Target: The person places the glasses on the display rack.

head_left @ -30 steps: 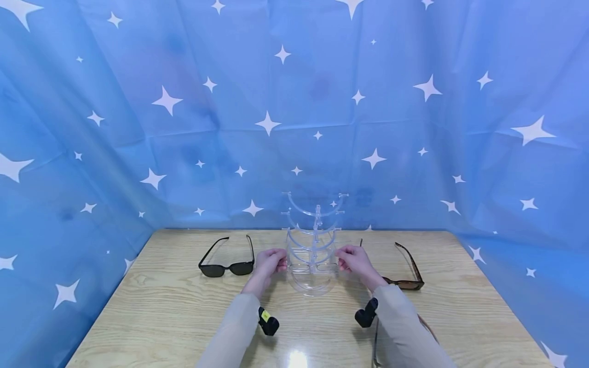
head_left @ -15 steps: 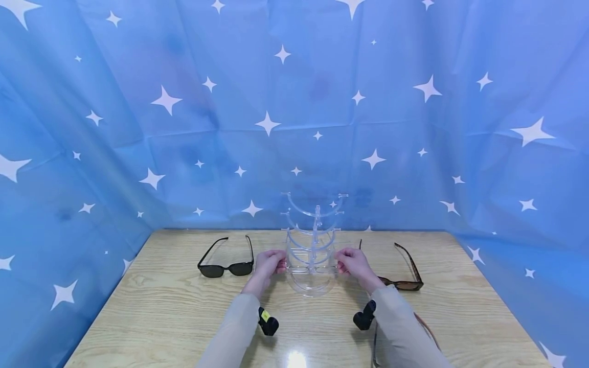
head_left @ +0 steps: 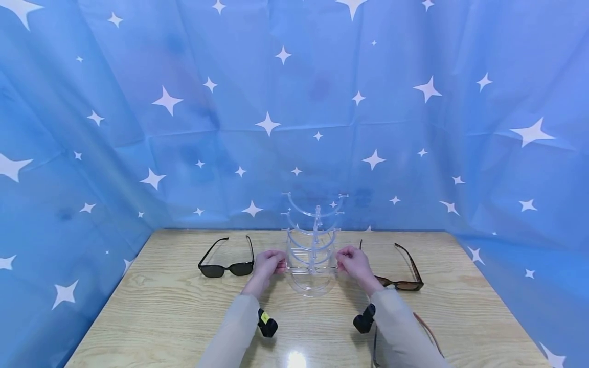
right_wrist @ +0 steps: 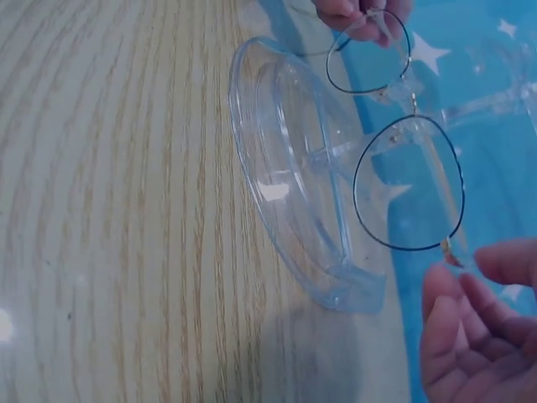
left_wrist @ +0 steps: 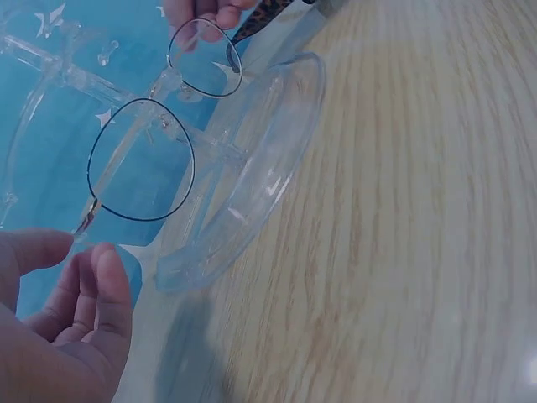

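A clear plastic eyewear display stand [head_left: 315, 245] with several curved arms stands upright at the table's centre back. Thin dark-rimmed eyeglasses [left_wrist: 141, 159] sit across its lowest arm, just above the curved clear base [left_wrist: 260, 193]. On the left, my left hand [head_left: 270, 262] pinches the eyeglasses near the hinge, its thumb and fingertips close together. My right hand [head_left: 353, 260] pinches the opposite hinge, as the right wrist view shows beside the round lens [right_wrist: 409, 183]. The temples are mostly hidden behind the fingers and stand.
Black sunglasses [head_left: 225, 269] lie left of the stand. Tortoiseshell sunglasses [head_left: 408, 284] lie to the right, partly behind the right forearm. Another pair of glasses [head_left: 428, 327] is mostly covered by the right sleeve. A blue starry curtain [head_left: 294, 102] hangs behind the wooden table [head_left: 184, 317].
Both hands stay almost in place at the sides of the stand. The right hand and forearm have shifted very slightly left. The eyeglasses on the lowest arm look slightly lower than a second ago.
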Motion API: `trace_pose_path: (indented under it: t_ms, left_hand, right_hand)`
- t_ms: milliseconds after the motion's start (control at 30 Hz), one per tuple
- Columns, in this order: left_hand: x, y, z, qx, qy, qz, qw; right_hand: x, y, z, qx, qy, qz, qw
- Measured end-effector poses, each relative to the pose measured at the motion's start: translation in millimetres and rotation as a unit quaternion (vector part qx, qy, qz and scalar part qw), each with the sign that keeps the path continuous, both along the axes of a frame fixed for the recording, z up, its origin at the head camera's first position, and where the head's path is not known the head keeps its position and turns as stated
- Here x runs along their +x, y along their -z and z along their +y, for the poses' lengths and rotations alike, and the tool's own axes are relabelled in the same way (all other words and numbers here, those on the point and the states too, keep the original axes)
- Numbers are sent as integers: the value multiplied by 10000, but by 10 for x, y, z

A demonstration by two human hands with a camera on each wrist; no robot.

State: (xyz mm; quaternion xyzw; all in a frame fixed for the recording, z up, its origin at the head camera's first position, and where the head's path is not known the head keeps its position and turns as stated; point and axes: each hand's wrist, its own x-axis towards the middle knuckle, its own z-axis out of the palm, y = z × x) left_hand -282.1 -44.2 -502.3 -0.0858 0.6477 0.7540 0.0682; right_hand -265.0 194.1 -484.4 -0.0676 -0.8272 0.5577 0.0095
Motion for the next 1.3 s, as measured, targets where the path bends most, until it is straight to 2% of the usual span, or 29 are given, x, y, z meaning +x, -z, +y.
trace_pose_path:
  t_ms: [167,300,567,767,1000,1300]
  left_hand:
    - [27,-3,-57,-204,-115,153,9996]
    - [57,-27,-109,-261,-136,216,9993]
    - [183,-66,-181,-424,-161,227,9987]
    - [305,-58,-249,-438,-27,287,9986]
    - [432,-58,-349,-537,261,514,9969]
    - [580,-34,-533,-711,388,611,9948]
  right_hand:
    - [42,-13,-21,693,98,452,9965]
    - [81,-24,-33,917,149,734,9930]
    - [239,-113,-62,720,47,875,9935]
    - [365,-158,-117,444,-100,909,9948]
    - [483,-166,-230,-23,-311,936,9951]
    - [574,-126,-428,-290,-671,1087,9914]
